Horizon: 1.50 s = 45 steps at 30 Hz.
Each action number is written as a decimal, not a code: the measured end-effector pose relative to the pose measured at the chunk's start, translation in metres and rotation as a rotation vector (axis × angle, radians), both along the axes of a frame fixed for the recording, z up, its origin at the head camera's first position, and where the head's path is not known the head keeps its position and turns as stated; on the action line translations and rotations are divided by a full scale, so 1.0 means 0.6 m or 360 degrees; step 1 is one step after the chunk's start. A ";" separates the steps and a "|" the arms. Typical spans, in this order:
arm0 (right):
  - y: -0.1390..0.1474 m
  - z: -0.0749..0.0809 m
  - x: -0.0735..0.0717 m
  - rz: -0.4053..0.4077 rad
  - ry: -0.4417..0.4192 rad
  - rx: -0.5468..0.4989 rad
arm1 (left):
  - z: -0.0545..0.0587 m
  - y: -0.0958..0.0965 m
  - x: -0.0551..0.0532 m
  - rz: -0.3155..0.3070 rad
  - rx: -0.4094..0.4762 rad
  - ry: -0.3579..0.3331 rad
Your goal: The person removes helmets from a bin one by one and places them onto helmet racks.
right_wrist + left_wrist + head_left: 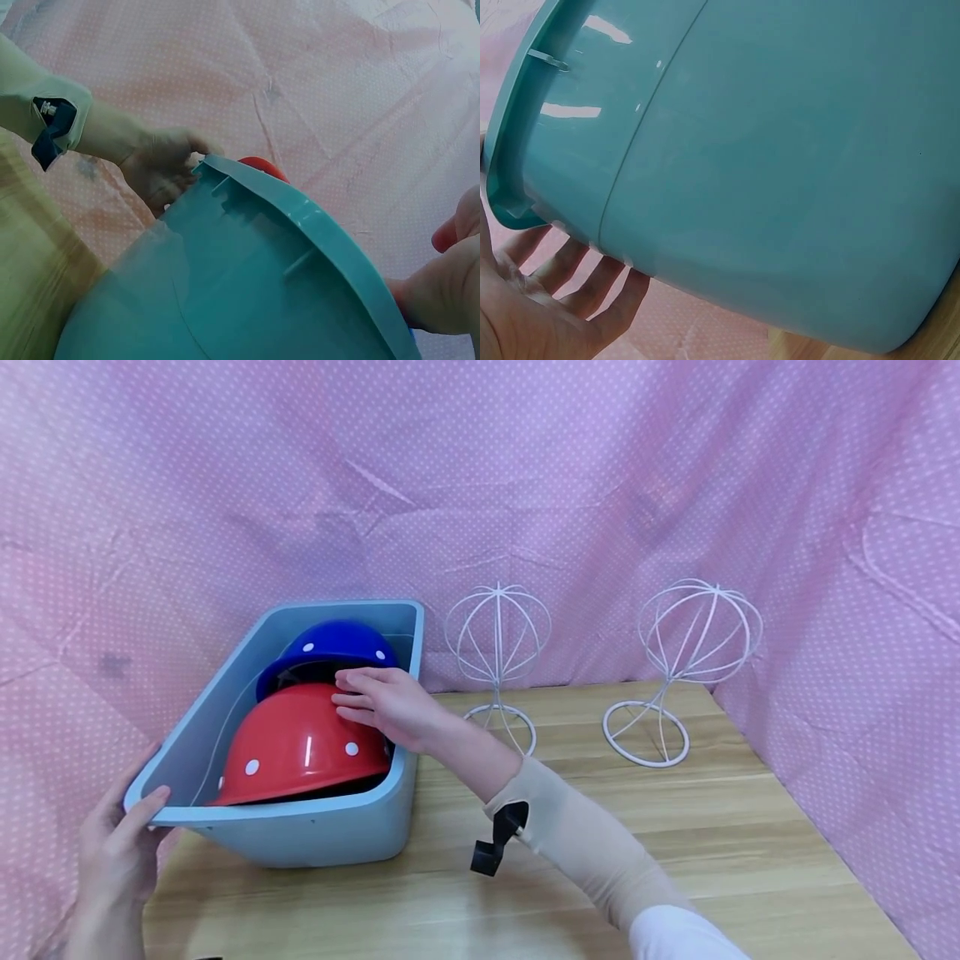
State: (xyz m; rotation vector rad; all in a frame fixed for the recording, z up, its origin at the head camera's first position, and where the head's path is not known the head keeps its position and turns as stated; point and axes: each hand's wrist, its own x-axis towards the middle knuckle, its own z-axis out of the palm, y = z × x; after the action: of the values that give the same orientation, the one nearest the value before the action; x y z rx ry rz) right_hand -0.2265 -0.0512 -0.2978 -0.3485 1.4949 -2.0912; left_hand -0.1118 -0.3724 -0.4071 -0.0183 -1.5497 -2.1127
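A light blue plastic bin point(300, 814) stands at the left of the wooden table. Inside it, a red hard hat point(300, 735) lies in front of a blue hard hat point(341, 639); both carry white round studs. My left hand point(123, 843) grips the bin's near left corner, thumb over the rim and fingers beneath, as the left wrist view point(547, 307) of that hand also shows. Over the bin's right rim reaches my right hand point(397, 706), its fingers fairly straight above the red hard hat. Whether those fingertips touch the hat I cannot tell.
Two white wire stands with globe-shaped tops are on the table right of the bin: one nearer stand point(498, 643) and one farther right point(697, 643). Pink dotted cloth point(525, 485) hangs behind and at both sides of the wooden table point(712, 827).
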 end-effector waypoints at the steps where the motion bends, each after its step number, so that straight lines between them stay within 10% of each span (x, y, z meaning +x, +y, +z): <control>1: -0.004 -0.001 -0.003 -0.0016 -0.0046 -0.0021 | 0.000 0.001 0.000 0.0001 0.0006 0.0002; 18: -0.045 -0.015 -0.036 -0.0430 -0.0718 -0.0647 | -0.010 0.024 -0.014 0.0108 -0.0010 -0.0062; 45: -0.118 -0.006 -0.110 -0.0735 -0.0853 -0.0626 | -0.004 0.016 -0.016 0.0130 0.0078 0.0030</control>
State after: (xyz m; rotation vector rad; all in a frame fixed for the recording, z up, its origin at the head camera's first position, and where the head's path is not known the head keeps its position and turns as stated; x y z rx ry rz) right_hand -0.2925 -0.1221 -0.3017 0.4386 0.8974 -2.5631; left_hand -0.1215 -0.3629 -0.4097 0.0416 -1.4626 -2.0801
